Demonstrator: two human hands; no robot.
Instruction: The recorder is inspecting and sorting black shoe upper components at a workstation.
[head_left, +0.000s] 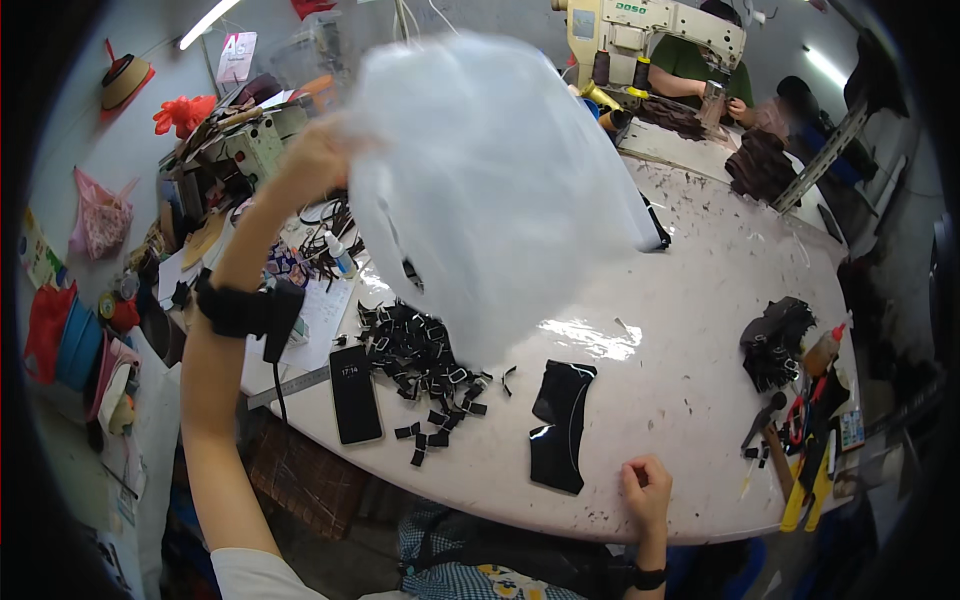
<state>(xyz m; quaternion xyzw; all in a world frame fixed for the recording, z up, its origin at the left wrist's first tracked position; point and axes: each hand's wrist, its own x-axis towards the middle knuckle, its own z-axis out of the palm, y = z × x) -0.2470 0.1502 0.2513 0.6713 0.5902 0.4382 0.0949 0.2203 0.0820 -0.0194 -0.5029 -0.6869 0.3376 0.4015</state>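
My left hand [325,158], raised at the upper left and smeared by motion, grips a large translucent white plastic bag [490,180] by its edge. The bag hangs puffed out over the table and hides much of what lies behind it. Below it lies a pile of short black straps with metal buckles [410,345]. To the right of the pile is a flat, notched black fabric piece [562,425]. My right hand [647,490] rests curled near the table's front edge, to the right of that piece, with nothing visible in its fingers.
A phone [356,395] lies beside the straps, near a metal ruler [290,387]. At right are a black bundle [775,345], a hammer [765,418] and yellow-handled scissors [805,500]. A co-worker [680,70] sits behind a sewing machine [655,25]. Clutter covers the left side.
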